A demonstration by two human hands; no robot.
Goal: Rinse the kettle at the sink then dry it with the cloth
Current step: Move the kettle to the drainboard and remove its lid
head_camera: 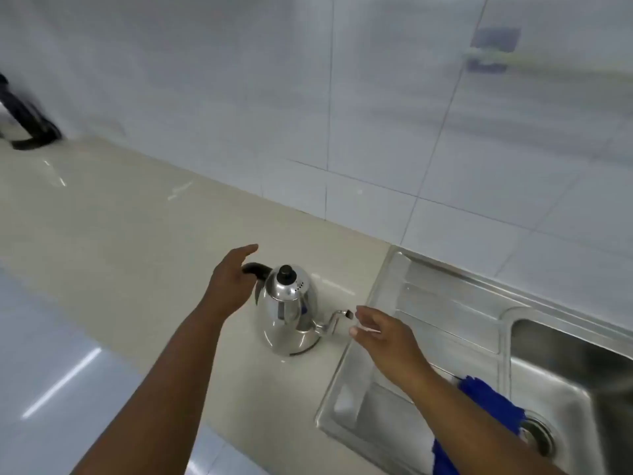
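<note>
A shiny steel kettle (289, 313) with a black lid knob and black handle stands upright on the beige counter, its thin spout pointing right toward the sink. My left hand (227, 286) is open beside the handle, fingers spread, partly covering it. To the right of the spout tip hovers my right hand (383, 341), open and holding nothing, above the drainboard. A blue cloth (489, 402) lies on the drainboard edge under my right forearm, partly hidden.
The steel sink's drainboard (445, 303) adjoins the counter (120, 214); its basin and drain (537, 437) lie at lower right. White tiled wall runs behind. A dark object (27, 121) stands at the far left. A blurred rail (513, 60) hangs on the wall.
</note>
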